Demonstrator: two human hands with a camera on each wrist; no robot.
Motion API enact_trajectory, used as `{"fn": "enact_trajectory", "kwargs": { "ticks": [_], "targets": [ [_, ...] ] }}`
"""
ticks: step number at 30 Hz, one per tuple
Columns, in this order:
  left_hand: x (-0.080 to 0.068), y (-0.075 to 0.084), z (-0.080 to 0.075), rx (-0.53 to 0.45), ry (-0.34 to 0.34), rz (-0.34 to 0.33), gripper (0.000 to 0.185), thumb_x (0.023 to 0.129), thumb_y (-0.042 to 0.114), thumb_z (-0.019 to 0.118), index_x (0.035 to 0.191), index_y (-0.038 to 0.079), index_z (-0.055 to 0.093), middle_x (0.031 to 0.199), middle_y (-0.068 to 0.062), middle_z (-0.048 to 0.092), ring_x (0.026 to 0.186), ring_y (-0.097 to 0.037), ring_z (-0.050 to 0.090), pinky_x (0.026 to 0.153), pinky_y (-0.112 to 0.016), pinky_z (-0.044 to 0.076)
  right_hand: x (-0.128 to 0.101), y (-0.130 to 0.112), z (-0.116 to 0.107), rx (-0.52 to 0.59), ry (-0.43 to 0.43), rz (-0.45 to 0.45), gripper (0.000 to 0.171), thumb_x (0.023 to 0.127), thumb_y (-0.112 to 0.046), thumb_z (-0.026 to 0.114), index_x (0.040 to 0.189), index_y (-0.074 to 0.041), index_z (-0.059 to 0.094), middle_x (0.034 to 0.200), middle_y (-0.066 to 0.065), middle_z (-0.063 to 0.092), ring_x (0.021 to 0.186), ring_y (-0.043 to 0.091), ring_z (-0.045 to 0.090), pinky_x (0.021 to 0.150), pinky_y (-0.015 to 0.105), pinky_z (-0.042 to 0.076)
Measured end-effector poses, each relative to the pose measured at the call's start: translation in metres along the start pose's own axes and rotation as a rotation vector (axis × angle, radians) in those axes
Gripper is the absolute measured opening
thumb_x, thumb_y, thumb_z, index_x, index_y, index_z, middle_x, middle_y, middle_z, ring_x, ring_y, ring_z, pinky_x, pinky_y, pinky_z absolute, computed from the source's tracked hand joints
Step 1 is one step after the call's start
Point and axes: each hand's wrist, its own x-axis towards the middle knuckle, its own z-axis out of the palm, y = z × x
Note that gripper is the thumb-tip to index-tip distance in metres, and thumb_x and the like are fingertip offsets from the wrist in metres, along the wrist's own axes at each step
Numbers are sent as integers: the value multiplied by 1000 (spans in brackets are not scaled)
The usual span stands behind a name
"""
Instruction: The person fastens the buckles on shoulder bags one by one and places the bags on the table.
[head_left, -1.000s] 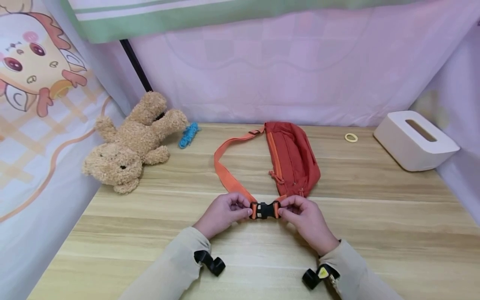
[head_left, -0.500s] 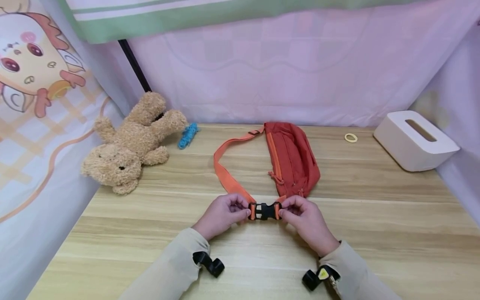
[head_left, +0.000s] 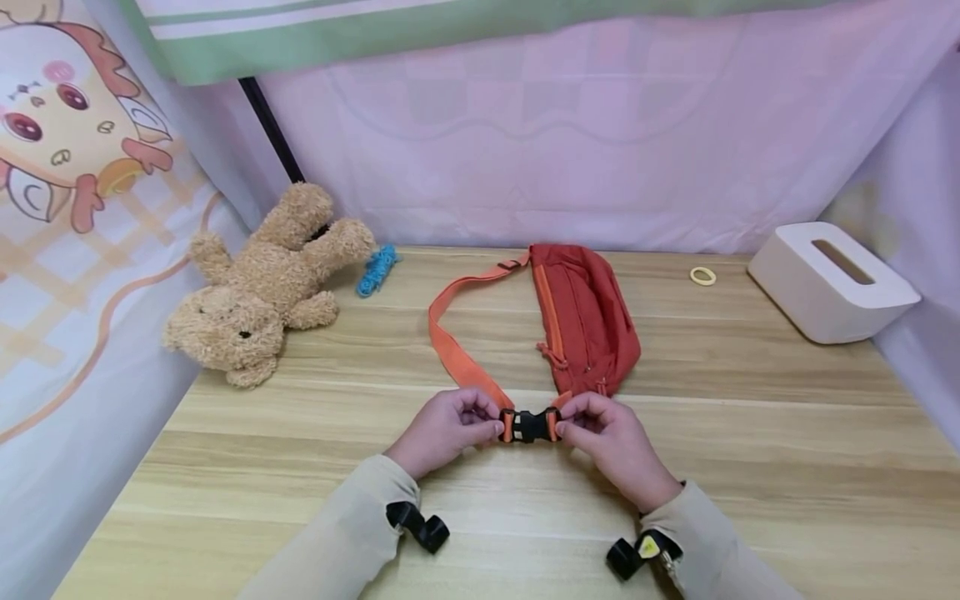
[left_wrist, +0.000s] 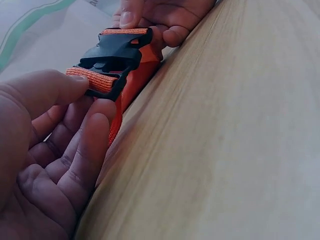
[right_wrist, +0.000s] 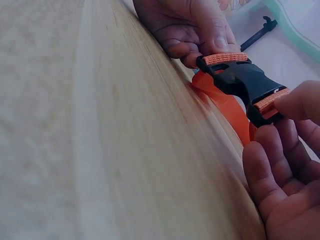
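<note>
Black plastic buckle (head_left: 530, 425) (long axis left–right) is pinched between left hand (head_left: 442, 432) and right hand (head_left: 617, 446), each at one end.

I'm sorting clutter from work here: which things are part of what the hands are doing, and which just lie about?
In hand: black buckle, orange strap, red waist bag, left hand, right hand.
Lying about: teddy bear, blue toy, yellow ring, white tissue box.
</note>
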Motion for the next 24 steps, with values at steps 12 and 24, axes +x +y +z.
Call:
{"fn": "enact_trajectory", "kwargs": {
  "ticks": [12, 24],
  "targets": [
    [0, 0, -1, -1, 12, -8, 9, 93, 11, 72, 96, 7, 64, 84, -3, 66, 71, -16, 62, 60, -26, 51, 0, 0, -1, 20, 18, 5, 11, 91, -1, 69, 98, -1, 61, 99, 14, 67, 78, 23, 65, 70, 30, 56],
    [0, 1, -1, 14, -5, -2, 10, 92, 13, 74, 96, 8, 67, 82, -3, 67, 70, -16, 61, 60, -24, 50, -1, -1, -3, -28, -34, -2, 13, 91, -11, 74, 100, -4, 67, 103, 12, 68, 81, 22, 65, 69, 29, 54]
  ]
}}
